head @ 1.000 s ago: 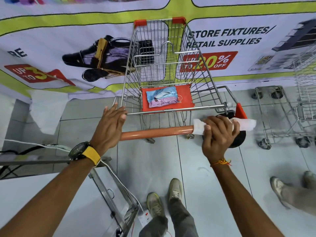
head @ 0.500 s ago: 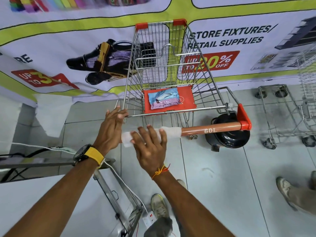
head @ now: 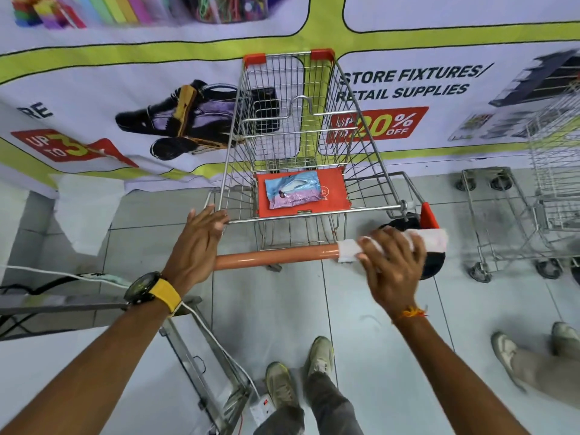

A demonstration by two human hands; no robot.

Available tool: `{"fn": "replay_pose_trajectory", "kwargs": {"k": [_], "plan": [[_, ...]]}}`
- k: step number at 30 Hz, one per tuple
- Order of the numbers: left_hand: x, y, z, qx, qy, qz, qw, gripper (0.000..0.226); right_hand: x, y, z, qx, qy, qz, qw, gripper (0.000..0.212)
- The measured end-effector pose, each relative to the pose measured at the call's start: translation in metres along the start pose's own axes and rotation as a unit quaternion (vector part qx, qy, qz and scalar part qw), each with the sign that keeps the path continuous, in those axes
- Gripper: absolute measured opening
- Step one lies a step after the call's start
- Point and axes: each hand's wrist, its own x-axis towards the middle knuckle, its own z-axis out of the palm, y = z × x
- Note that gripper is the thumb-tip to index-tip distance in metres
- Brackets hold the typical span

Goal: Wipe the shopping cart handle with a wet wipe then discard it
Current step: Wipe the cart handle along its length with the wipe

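A wire shopping cart (head: 301,127) stands in front of me with an orange handle (head: 276,257) across its near end. My right hand (head: 392,262) presses a white wet wipe (head: 431,240) around the right end of the handle, fingers wrapped over it. My left hand (head: 196,243), with a yellow-strapped watch on the wrist, grips the left end of the handle and the cart's rear wire frame. A blue and pink wipes pack (head: 295,189) lies on the orange child-seat flap (head: 335,191) inside the cart.
A black round object (head: 434,262) sits on the floor behind the handle's right end. A second cart frame (head: 508,221) stands at the right. A metal stand (head: 201,365) with cables is at lower left. Another person's shoes (head: 508,350) are at right. A printed banner (head: 94,98) covers the wall.
My right hand slid the wipe from the right end to the left part of the handle and back to the right end. The left hand stayed put.
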Motion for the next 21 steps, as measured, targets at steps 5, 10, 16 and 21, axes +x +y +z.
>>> {"fn": "replay_pose_trajectory", "kwargs": {"k": [5,10,16,21], "plan": [[-0.001,0.002,0.001,0.01,0.007,0.003,1.0,0.057,-0.001,0.012,0.0,0.009,0.024,0.038,0.999,0.022],[-0.002,0.003,0.0,0.043,0.002,-0.007,0.999,0.059,0.002,-0.067,0.027,0.055,0.032,0.059,0.996,0.021],[0.0,0.009,-0.002,0.082,-0.02,-0.004,0.996,0.061,0.015,-0.197,0.063,0.114,-0.054,0.023,0.992,0.022],[-0.001,0.005,-0.011,0.105,-0.03,0.008,0.994,0.06,0.02,-0.184,0.054,0.101,-0.071,-0.033,0.992,0.024]]}}
